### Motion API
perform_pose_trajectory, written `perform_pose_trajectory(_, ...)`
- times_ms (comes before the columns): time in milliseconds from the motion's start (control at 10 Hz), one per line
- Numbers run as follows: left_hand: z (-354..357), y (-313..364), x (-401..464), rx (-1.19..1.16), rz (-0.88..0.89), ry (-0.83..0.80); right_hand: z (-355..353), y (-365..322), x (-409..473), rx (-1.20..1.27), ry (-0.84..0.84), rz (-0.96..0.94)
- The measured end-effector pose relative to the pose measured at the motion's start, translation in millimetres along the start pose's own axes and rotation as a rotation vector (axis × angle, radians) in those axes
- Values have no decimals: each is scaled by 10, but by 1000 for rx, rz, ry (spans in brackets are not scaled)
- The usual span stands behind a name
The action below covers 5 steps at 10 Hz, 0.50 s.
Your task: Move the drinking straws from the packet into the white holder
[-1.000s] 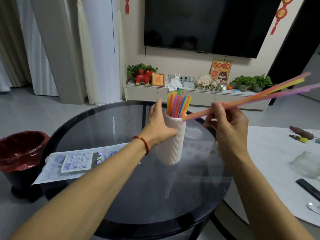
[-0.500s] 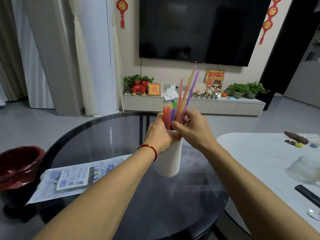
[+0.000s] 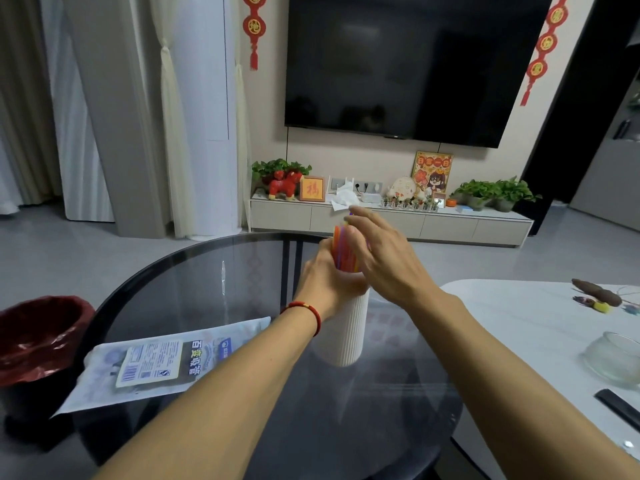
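A ribbed white holder stands upright near the middle of the round dark glass table. Several coloured straws stick out of its top. My left hand is wrapped around the holder's upper part. My right hand is spread flat with fingers apart, resting on the straw tips and hiding most of them. The flat straw packet, white with a printed label, lies on the table to the left of my left forearm.
A bin with a red liner stands off the table's left edge. A white table on the right carries a glass bowl, a dark remote and small items. A TV cabinet lies beyond.
My right hand swung a bunch of straws upright over the holder, dropped them in and let go. It now lies flat on the straw tips. The left hand stayed on the holder.
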<state>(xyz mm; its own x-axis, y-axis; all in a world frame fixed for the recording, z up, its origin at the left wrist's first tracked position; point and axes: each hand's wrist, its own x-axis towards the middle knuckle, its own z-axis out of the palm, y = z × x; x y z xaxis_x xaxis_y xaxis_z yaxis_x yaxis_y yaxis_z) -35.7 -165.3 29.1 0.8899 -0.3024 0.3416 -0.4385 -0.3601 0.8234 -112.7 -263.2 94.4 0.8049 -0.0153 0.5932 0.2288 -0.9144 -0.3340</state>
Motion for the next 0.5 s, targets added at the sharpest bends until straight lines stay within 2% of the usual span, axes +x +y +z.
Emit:
perform_pose_trajectory(100,-11,9,-13,-13,4,-14,12,38,-55,0,48,10)
perform_pose_trajectory(200,-27,16,-28,-34,-21,-20,-34,51,-81,33,-86,43)
perform_pose_trajectory(300,-119,27,-96,-4,101,-127,-149,-64,-87,91,18,55)
perform_pose_trajectory(400,-352,-201,-327,38,97,-206,-165,-326,-227,60,246,-129)
perform_pose_trajectory(500,-664,-604,-640,213,-12,-169,169,-553,-539,105,174,-229)
